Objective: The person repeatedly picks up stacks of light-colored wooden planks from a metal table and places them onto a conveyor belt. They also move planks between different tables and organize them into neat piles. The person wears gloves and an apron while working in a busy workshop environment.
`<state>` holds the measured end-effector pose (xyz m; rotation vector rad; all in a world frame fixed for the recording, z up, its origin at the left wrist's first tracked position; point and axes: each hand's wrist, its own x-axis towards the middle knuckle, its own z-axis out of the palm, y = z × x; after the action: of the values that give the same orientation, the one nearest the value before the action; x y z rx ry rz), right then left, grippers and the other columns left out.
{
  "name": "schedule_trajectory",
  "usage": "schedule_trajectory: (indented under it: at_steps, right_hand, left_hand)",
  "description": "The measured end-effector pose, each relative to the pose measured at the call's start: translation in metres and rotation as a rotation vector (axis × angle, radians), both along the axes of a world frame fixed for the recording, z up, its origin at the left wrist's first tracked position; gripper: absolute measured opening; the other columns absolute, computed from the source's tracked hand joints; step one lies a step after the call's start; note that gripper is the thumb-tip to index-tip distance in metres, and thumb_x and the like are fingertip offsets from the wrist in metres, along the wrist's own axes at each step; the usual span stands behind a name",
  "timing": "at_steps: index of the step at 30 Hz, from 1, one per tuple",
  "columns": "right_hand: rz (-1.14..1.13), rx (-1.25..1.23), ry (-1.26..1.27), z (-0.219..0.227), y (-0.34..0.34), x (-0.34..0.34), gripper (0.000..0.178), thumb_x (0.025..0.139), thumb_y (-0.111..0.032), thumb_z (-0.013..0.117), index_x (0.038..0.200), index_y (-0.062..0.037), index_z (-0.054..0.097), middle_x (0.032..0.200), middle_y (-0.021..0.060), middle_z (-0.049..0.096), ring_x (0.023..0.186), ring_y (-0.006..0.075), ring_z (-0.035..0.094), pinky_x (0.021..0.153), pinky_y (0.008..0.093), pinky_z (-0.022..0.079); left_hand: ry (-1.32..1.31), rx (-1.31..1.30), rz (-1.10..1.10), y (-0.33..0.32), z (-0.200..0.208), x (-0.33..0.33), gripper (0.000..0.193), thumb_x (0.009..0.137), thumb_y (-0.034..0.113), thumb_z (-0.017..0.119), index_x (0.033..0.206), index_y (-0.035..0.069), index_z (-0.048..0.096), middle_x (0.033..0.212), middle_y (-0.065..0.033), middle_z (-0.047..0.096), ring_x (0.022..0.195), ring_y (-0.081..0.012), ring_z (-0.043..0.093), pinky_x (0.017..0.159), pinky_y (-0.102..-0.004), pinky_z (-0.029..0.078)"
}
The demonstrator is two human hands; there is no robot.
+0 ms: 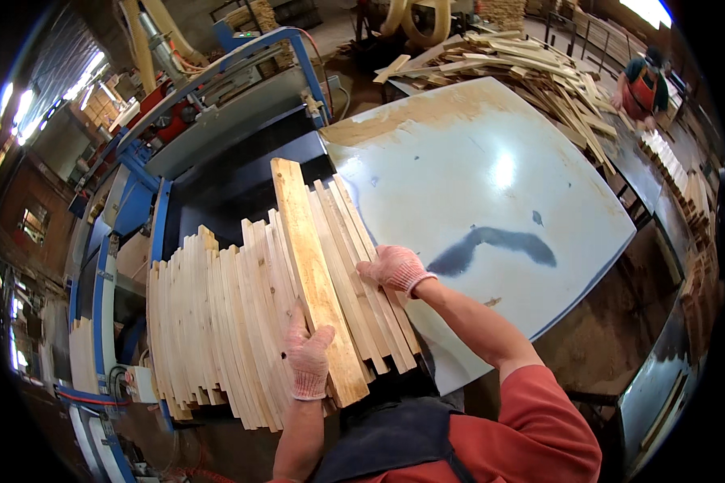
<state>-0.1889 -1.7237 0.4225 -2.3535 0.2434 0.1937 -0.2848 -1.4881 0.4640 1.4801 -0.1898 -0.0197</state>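
Note:
A row of pale wooden strips (254, 322) lies side by side on the blue-framed machine's dark bed, their ends uneven. On top of them, slightly slanted, rests a wider, yellower board (310, 270). My left hand (308, 362), in a pinkish knitted glove, grips this board's left edge near its close end, thumb over the top. At the row's right side my right hand (396, 270), gloved alike, has its fingers bent over the outermost strip (370, 266). Part of the fingers of each hand is hidden.
A pale, stained metal tabletop (491, 193) adjoins the row on the right. The machine's blue frame (306, 72) rises at the far left. Behind the tabletop lies a heap of loose boards (532, 72). Another person (643, 88) stands by a bench at the far right.

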Motion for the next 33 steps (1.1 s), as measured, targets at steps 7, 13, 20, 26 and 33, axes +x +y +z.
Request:
schedule_trajectory:
  at_steps: [7, 13, 20, 26, 33]
  right_hand:
    - [0.046, -0.099, -0.137, 0.0, -0.024, 0.01, 0.057, 0.094, -0.05, 0.059, 0.096, 0.0029, 0.079, 0.098, 0.0333, 0.073, 0.097, 0.0494, 0.073, 0.093, 0.0543, 0.058]
    - [-0.006, -0.283, -0.133, 0.007, -0.071, -0.01, 0.056, 0.096, -0.05, 0.059, 0.103, 0.0033, 0.076, 0.097, 0.0307, 0.075, 0.098, 0.0472, 0.074, 0.092, 0.0541, 0.059]
    - [-0.143, -0.398, -0.059, 0.011, -0.093, -0.046, 0.059, 0.098, -0.049, 0.06, 0.124, 0.0028, 0.067, 0.118, 0.0279, 0.073, 0.11, 0.0431, 0.071, 0.095, 0.0523, 0.057]
    - [-0.094, 0.127, -0.516, 0.047, -0.044, -0.048, 0.067, 0.098, -0.035, 0.071, 0.152, -0.0002, 0.048, 0.13, 0.0165, 0.065, 0.115, 0.0297, 0.067, 0.091, 0.0462, 0.058]
    - [-0.099, 1.14, -0.206, 0.079, 0.051, -0.037, 0.045, 0.097, -0.033, 0.07, 0.126, 0.0013, 0.066, 0.096, 0.0097, 0.071, 0.078, 0.0194, 0.07, 0.069, 0.0316, 0.061]
  left_hand:
    - [0.047, 0.008, -0.014, 0.011, -0.001, -0.003, 0.06, 0.091, 0.002, 0.06, 0.15, -0.004, 0.054, 0.125, -0.0091, 0.069, 0.106, -0.0158, 0.066, 0.094, -0.0298, 0.056]
    - [0.085, -0.023, -0.02, 0.017, 0.002, 0.002, 0.068, 0.09, 0.006, 0.063, 0.156, -0.005, 0.049, 0.128, -0.0108, 0.069, 0.106, -0.0166, 0.067, 0.095, -0.0308, 0.057]
    - [0.185, -0.148, -0.167, 0.021, -0.003, 0.018, 0.071, 0.091, 0.007, 0.063, 0.159, -0.003, 0.046, 0.128, -0.0104, 0.069, 0.103, -0.0156, 0.068, 0.092, -0.0304, 0.058]
    - [0.274, -0.125, -0.15, -0.029, 0.012, 0.028, 0.074, 0.092, 0.003, 0.064, 0.164, 0.003, 0.044, 0.136, -0.009, 0.068, 0.111, -0.0166, 0.068, 0.098, -0.031, 0.056]
    - [-0.65, 0.653, -0.038, 0.065, -0.02, 0.071, 0.087, 0.094, 0.039, 0.08, 0.162, 0.0, 0.043, 0.16, -0.0274, 0.05, 0.15, -0.0424, 0.046, 0.13, -0.0515, 0.028]
